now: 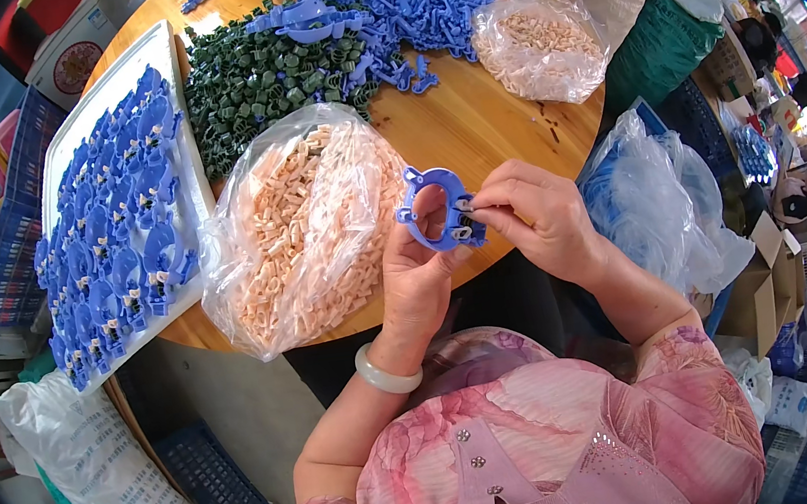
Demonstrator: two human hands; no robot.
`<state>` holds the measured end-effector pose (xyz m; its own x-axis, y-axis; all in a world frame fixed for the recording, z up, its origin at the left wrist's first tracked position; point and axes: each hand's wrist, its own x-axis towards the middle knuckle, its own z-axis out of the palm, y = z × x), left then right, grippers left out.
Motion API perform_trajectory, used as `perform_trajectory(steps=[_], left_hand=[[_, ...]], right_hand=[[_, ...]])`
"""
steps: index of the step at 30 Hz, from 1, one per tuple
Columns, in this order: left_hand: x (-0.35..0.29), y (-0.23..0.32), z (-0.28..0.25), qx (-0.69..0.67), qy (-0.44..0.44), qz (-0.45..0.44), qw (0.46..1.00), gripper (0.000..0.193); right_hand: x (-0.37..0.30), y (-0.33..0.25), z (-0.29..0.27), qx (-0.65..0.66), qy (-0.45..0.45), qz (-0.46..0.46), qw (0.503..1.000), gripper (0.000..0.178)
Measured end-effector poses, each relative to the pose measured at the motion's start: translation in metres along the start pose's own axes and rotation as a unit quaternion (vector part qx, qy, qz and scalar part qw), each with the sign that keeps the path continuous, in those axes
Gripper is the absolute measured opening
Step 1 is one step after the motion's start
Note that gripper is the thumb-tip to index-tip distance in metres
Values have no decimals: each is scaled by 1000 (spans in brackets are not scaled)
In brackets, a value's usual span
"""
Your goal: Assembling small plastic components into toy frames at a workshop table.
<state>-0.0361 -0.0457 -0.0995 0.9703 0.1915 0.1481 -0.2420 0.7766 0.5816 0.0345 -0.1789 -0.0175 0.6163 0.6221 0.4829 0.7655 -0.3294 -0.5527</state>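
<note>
Above the table's near edge, my left hand (pixel 417 276) grips a blue plastic ring-shaped piece (pixel 450 184), with its thumb below and the fingers partly hidden behind the ring. Small white and dark fittings sit on the ring's right side. There the thumb and forefinger of my right hand (pixel 545 214) pinch together; what lies between the fingertips is too small to make out. Just left of my hands, an open clear plastic bag (pixel 240 272) is full of small peach-coloured plastic pieces (pixel 311 233).
A white tray (pixel 196 167) at the left carries rows of similar blue pieces (pixel 117 217). Heaps of dark green parts (pixel 268 92) and small blue parts (pixel 439 11) cover the far side of the round wooden table (pixel 476 107). Another bag of peach pieces (pixel 539 44) lies far right.
</note>
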Motion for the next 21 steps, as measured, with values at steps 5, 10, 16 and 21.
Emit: perform_trajectory(steps=[5, 10, 16, 21], left_hand=[[-1, -1, -1, 13, -5, 1, 1000, 61], [-2, -2, -1, 22, 2, 12, 1000, 61], [-3, -2, -2, 14, -2, 5, 1000, 60], [-1, -1, -3, 1, -2, -6, 1000, 62]], right_hand=[[-2, -5, 0, 38, -19, 74, 996, 6], [-3, -5, 4, 15, -15, 82, 996, 5], [-1, -2, 0, -15, -43, 34, 998, 7], [1, -4, -7, 31, -64, 57, 996, 8]])
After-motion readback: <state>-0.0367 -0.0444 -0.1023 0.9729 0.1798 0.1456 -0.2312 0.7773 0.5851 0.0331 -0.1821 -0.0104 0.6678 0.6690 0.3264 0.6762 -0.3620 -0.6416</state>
